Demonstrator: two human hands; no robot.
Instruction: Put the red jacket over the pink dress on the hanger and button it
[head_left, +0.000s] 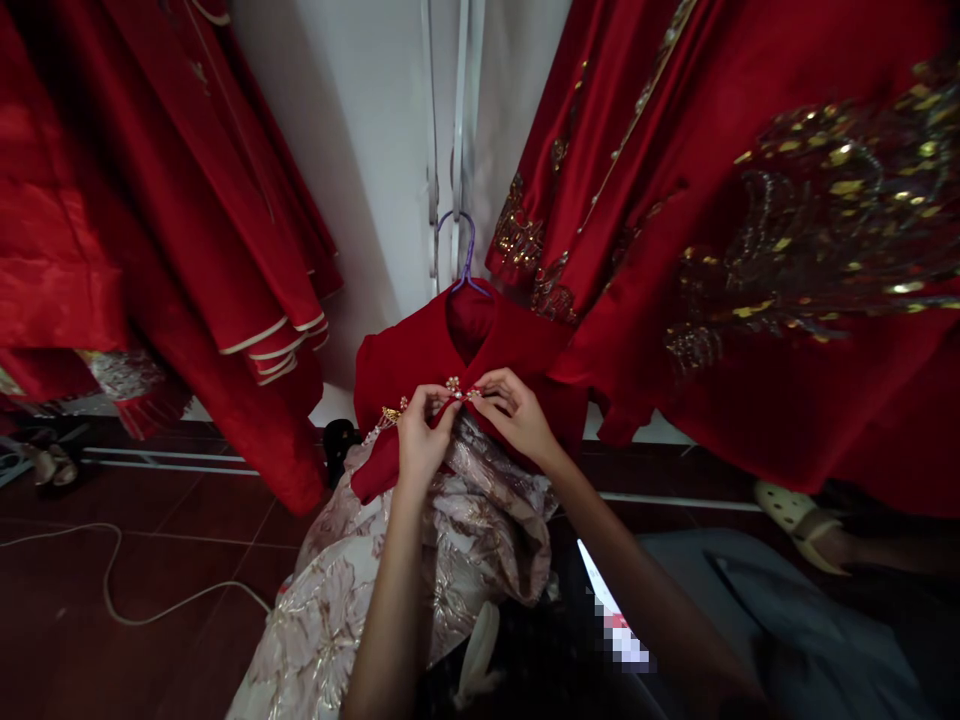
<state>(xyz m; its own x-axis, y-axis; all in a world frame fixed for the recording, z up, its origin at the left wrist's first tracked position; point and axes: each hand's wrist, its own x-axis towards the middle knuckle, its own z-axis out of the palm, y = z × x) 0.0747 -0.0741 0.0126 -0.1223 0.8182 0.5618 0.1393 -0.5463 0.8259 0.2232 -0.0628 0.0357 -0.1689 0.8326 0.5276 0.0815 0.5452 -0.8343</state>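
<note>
A red garment (420, 350) hangs on a purple hanger (465, 250) in front of me, over a pale floral brocade skirt (330, 610). My left hand (421, 432) and my right hand (516, 412) meet at its chest. Both pinch a small gold and pearl clasp (454, 387) on the red cloth, fingers closed around it. A second gold clasp (391, 413) sits just left of my left hand.
Red robes (187, 200) hang at the left and a red gown with gold embroidery (787, 250) at the right. A white wall and metal rail (450, 130) stand behind. A white cable (112, 590) lies on the dark tile floor. A foot in a cream shoe (799, 520) shows at the right.
</note>
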